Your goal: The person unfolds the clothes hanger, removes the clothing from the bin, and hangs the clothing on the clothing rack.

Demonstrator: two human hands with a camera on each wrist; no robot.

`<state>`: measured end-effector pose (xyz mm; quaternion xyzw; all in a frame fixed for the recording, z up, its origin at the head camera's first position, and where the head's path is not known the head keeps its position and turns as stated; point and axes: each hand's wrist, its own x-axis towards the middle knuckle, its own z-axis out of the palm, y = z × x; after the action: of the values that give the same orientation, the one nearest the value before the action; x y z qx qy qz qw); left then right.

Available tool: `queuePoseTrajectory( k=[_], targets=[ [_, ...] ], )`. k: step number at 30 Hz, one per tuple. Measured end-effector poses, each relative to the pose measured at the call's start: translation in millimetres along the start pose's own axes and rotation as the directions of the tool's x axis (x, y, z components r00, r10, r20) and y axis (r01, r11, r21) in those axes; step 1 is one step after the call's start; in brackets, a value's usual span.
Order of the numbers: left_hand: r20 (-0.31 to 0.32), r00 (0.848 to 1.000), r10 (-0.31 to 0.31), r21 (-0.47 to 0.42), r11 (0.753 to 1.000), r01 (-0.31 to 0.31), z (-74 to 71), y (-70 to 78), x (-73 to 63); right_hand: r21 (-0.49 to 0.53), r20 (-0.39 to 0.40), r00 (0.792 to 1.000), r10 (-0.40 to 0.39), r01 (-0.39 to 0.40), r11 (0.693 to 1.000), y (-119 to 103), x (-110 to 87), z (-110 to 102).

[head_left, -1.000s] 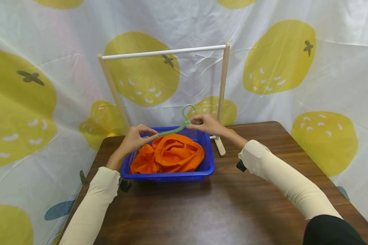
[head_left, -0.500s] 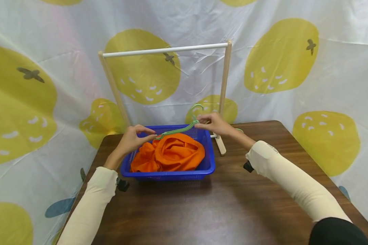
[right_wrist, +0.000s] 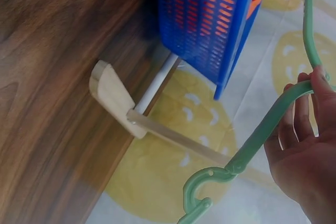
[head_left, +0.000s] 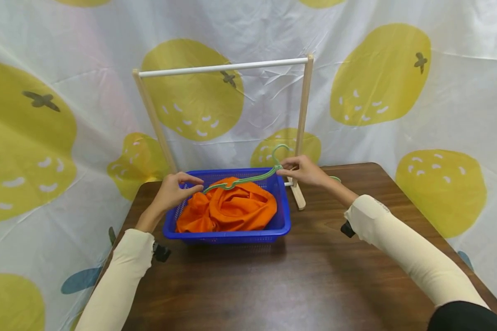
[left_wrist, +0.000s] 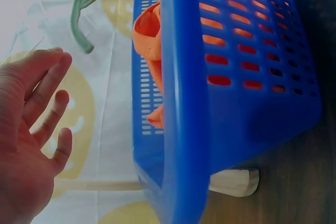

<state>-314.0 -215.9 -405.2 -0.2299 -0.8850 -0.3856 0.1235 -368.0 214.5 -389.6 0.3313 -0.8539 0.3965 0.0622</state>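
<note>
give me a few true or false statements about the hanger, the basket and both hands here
1. The right hand grips the green plastic hanger. True.
2. The left hand grips the hanger too. False: its fingers are spread, clear of the hanger's end.
3. The blue plastic basket holds crumpled orange cloth. True.
4. The hanger hangs on the white rail of the wooden rack. False: it is held low over the basket.

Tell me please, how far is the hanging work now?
Done: the green hanger is lifted above the blue basket. In hand: the right hand holds it near the hook; the left hand is open, apart from it. Left: the orange cloth lies in the basket, and the rack carries nothing.
</note>
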Motion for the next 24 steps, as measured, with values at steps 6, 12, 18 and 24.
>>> queuePoseTrajectory(
  k=[6, 12, 18, 24],
  targets=[
    [-0.009, 1.0, -0.002, -0.023, 1.0, 0.002, -0.6, -4.5, 0.0, -0.025, 0.008, 1.0, 0.014, -0.013, 1.0, 8.6, -7.3, -3.2],
    [-0.018, 1.0, -0.002, -0.038, 0.999, 0.001, -1.4, -4.8, 0.9, -0.082, 0.005, 1.0, -0.005, 0.006, 0.997, 15.8, -12.2, -3.8],
    [-0.016, 1.0, -0.001, -0.044, 0.999, 0.0, -1.7, -7.7, 2.6, -0.112, -0.005, 1.0, 0.002, -0.003, 0.994, 25.9, -15.2, -4.8],
    [-0.007, 1.0, -0.004, -0.062, 0.998, 0.004, -2.1, -9.7, 4.1, -0.121, -0.004, 1.0, 0.025, -0.025, 0.992, 33.2, -15.6, -2.2]
  ],
)
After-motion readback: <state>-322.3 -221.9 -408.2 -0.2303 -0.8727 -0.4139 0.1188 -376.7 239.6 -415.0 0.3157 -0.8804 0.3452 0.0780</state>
